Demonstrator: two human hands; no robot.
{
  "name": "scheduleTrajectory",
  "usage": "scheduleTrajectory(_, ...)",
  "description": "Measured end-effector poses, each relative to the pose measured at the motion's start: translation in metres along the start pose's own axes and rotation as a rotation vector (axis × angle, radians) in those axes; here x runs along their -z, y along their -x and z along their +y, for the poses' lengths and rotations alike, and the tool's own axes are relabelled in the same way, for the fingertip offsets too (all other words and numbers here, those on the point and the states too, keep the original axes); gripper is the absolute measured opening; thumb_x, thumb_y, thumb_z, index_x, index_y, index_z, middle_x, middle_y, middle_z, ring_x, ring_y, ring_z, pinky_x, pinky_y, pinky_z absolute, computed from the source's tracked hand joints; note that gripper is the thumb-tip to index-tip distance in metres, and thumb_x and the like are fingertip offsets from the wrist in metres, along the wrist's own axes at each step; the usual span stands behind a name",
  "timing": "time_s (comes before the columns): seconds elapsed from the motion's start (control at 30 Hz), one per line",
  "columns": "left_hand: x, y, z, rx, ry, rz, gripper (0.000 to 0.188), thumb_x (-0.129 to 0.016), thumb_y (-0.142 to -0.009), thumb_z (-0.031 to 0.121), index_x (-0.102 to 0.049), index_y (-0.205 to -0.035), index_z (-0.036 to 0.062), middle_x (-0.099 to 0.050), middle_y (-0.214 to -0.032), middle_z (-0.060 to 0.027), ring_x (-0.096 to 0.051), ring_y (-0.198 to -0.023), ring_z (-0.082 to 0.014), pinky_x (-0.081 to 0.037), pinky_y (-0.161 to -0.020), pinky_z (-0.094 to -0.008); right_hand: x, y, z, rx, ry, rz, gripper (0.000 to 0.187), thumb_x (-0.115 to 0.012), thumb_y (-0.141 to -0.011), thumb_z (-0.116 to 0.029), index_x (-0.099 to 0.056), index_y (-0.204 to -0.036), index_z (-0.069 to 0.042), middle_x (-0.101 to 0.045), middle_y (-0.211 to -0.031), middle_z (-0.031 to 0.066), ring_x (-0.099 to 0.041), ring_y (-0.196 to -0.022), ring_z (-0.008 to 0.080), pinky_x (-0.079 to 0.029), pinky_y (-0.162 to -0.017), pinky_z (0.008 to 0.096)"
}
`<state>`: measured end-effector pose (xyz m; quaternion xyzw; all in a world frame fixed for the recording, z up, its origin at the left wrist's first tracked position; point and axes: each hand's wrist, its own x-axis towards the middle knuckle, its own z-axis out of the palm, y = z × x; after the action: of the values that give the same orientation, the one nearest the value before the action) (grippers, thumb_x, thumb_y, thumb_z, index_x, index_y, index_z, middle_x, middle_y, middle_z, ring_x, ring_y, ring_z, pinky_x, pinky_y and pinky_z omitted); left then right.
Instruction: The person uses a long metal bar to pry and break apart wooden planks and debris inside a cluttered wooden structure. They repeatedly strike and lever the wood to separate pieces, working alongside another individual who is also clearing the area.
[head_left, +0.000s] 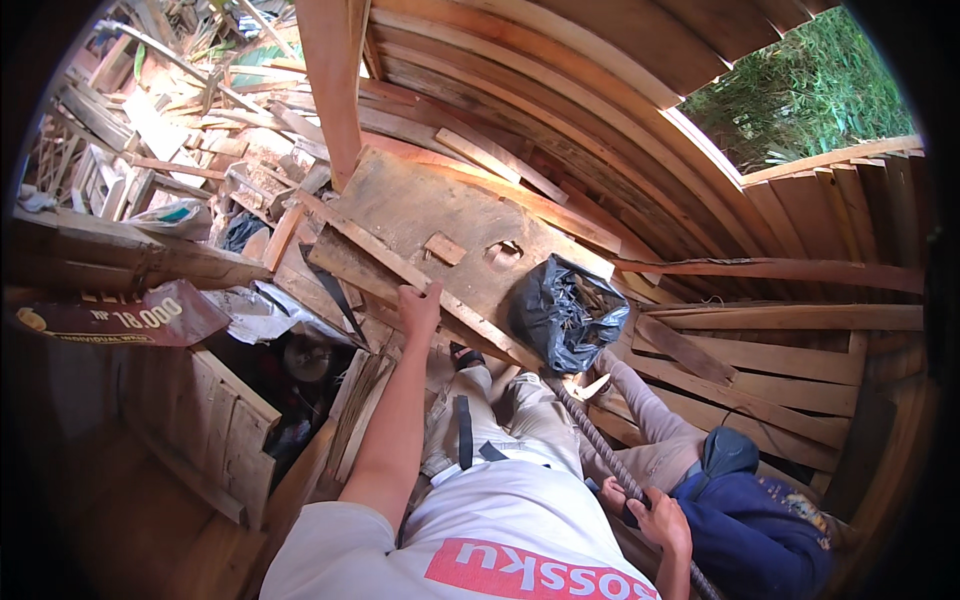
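Head view, sole entry: we record our left hand [420, 308] reaching forward at arm's length, fingers [408, 294] curled narrow over the edge of a long wooden slat [400, 268] that runs diagonally from upper left to lower right; the grip looks closed on it, though the underside of the hand is hidden. Just beyond the fingertips lies a broad weathered board [440, 205] with a small wooden block [445, 248] on it and a rough notch (broken, irregular) a little to the right. To the right of the fingers, near but apart, sits a crumpled black plastic bag [565, 312], open at the top with dark contents that we cannot identify. Our right hand [662, 522] is low at the frame's bottom right, well apart from the left, fingers wrapped round a dark ribbed rod [600, 445] that slants up towards the bag. Beside that hand we note another person's grey-clad leg [655, 425] and a blue garment [760, 530]. Left of the left hand's fingers: a heap of scrap timber [170, 130], a red printed sign [120, 318], and a wooden crate [225, 430] below it. An upright wooden post [335, 90] rises beyond the board; curved plank walling [600, 110] closes the right side, with green foliage [810, 90] showing through a gap.
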<state>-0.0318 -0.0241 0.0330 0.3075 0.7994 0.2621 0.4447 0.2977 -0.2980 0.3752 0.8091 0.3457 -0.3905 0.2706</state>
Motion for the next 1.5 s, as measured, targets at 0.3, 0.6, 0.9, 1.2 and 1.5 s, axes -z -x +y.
scheduleTrajectory(0.3,0.011,-0.020,0.004,0.110,-0.096,-0.115,0.049,-0.064,-0.079,0.041,-0.065,-0.080,-0.0085,-0.065,-0.064,-0.0187,-0.067,-0.052,-0.0249,-0.055,-0.059,-0.0381,0.018,0.013,-0.028,0.131,0.106,0.111,0.038,-0.064,-0.084,-0.030,-0.062,-0.111,-0.002,-0.067,-0.096,0.0244,-0.063,-0.093,0.0423,-0.049,-0.081,0.0483)
scheduleTrajectory(0.6,0.044,-0.045,0.025,0.199,0.083,-0.109,0.052,-0.065,-0.082,0.038,-0.059,-0.094,-0.0125,-0.066,-0.075,-0.0183,-0.066,-0.053,-0.0212,-0.053,-0.047,-0.0318,0.039,0.001,-0.071,0.135,0.108,0.046,0.039,-0.062,-0.087,-0.031,-0.062,-0.112,-0.001,-0.066,-0.099,0.0254,-0.062,-0.099,0.0402,-0.048,-0.085,0.0455)
scheduleTrajectory(0.9,0.036,-0.053,0.008,0.235,0.284,-0.151,0.044,-0.069,-0.085,0.033,-0.052,-0.093,-0.0055,-0.057,-0.073,-0.0122,-0.059,-0.049,-0.0195,-0.050,-0.039,-0.0298,0.084,-0.018,-0.085,0.113,0.270,-0.061,0.044,-0.058,-0.089,-0.035,-0.061,-0.120,-0.003,-0.065,-0.107,0.0267,-0.060,-0.106,0.0406,-0.047,-0.091,0.0459)
scheduleTrajectory(1.2,0.034,-0.053,-0.004,0.182,0.372,-0.156,0.047,-0.072,-0.084,0.033,-0.053,-0.095,-0.0087,-0.061,-0.081,-0.0164,-0.060,-0.050,-0.0198,-0.051,-0.038,-0.0303,0.137,-0.045,-0.120,0.107,0.407,-0.166,0.043,-0.055,-0.090,-0.036,-0.062,-0.118,-0.004,-0.066,-0.107,0.0235,-0.061,-0.104,0.0391,-0.048,-0.089,0.0435)
scheduleTrajectory(1.5,0.030,-0.049,-0.003,0.161,0.379,-0.107,0.052,-0.073,-0.082,0.036,-0.054,-0.098,-0.0090,-0.062,-0.085,-0.0172,-0.063,-0.055,-0.0208,-0.055,-0.041,-0.0313,0.129,-0.044,-0.111,0.083,0.389,-0.120,0.044,-0.060,-0.088,-0.037,-0.063,-0.119,-0.005,-0.068,-0.100,0.0230,-0.064,-0.100,0.0365,-0.049,-0.086,0.0426)
